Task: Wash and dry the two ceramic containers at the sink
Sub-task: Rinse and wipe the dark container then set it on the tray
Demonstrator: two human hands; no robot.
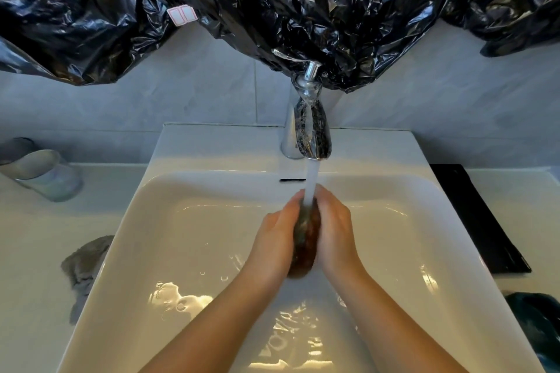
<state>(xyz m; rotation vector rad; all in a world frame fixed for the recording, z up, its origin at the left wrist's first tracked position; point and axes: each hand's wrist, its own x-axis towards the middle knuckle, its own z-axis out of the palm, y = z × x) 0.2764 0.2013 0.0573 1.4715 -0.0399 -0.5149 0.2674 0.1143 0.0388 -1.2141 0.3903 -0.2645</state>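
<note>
A dark brown glazed ceramic container is pressed between both palms over the white sink. My left hand covers its left side and my right hand its right side, so most of it is hidden. Water runs from the chrome tap straight onto the container's top. A dark teal object, possibly the other container, lies at the right edge, partly cut off.
A grey cloth lies on the counter left of the basin. A glass tumbler lies tipped at the far left. A black flat mat sits right of the sink. Black plastic sheeting hangs above the tap.
</note>
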